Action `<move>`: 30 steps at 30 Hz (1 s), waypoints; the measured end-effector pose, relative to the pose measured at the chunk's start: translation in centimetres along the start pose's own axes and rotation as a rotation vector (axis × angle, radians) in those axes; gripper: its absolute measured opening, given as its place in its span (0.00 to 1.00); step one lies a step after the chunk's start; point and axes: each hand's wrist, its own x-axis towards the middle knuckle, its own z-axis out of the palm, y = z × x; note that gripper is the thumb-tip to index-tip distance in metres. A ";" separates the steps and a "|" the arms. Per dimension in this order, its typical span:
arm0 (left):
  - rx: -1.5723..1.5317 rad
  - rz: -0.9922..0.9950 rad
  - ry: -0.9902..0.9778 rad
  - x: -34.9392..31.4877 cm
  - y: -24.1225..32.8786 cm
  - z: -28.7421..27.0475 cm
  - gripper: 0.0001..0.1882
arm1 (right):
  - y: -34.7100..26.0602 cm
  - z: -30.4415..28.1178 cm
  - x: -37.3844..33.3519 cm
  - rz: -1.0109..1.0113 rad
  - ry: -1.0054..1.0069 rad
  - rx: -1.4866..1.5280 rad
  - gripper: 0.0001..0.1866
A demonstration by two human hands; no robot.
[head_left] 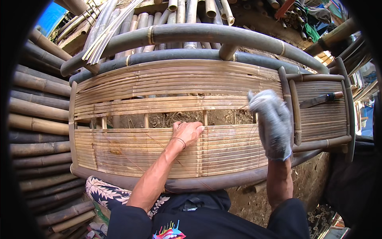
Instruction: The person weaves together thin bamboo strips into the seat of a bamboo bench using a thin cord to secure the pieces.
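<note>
In front of me lies a bamboo bench seat of thin split slats, with a long gap across its middle. My bare left hand rests on the near group of slats, its fingers curled over their edge at the gap. Short bamboo crosspieces and the ground show through that opening. In a grey-white glove, my right hand is raised over the right end of the seat. Motion smears its fingers, so whether it holds anything is unclear. Thin brown strands lie across the near slats.
A knife with a wooden handle lies on the smaller slatted panel at right. Thick bamboo rails curve along the far side. Bamboo poles line the left. Loose thin strips hang over the far rail.
</note>
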 end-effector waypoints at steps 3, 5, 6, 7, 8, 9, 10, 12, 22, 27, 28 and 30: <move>-0.031 0.007 -0.002 0.3 0.0 0.9 0.20 | -2.5 2.1 1.4 -0.083 0.257 0.862 0.12; -0.036 0.026 0.000 0.5 0.2 0.8 0.20 | -1.1 0.4 0.5 0.017 0.084 1.179 0.16; -0.032 0.012 0.018 0.1 -0.2 1.0 0.20 | -0.1 -1.6 -1.1 0.117 0.115 0.751 0.17; -0.036 0.004 0.045 -0.1 -0.3 1.3 0.20 | 0.7 -3.6 -2.8 0.231 0.091 0.188 0.18; -0.006 0.011 0.074 0.0 -0.7 0.0 0.20 | 0.2 -6.2 -4.8 0.347 0.057 -0.248 0.19; -0.018 0.016 0.079 0.3 -0.5 0.6 0.20 | 0.9 -9.7 -8.0 0.705 -0.211 -0.747 0.18; -0.024 0.013 0.082 0.4 -0.4 1.0 0.20 | 0.6 -9.9 -10.8 0.881 -0.193 -1.137 0.17; -0.026 0.000 0.049 0.1 -0.3 0.8 0.20 | 0.9 -9.0 -15.4 0.827 0.002 -1.445 0.18; -0.008 0.004 0.017 -0.1 -0.1 0.3 0.21 | 6.1 8.9 -6.8 0.059 0.082 -1.077 0.11; -0.048 0.032 0.061 -0.1 -0.2 0.6 0.21 | 8.4 10.4 -5.5 0.136 0.003 -1.065 0.08; -0.052 0.032 0.065 -0.2 -0.2 0.7 0.21 | 8.4 9.8 -6.1 0.156 -0.007 -0.954 0.08; -0.054 0.029 0.065 -0.2 -0.3 0.5 0.21 | 7.2 8.5 -7.8 0.169 -0.001 -0.741 0.08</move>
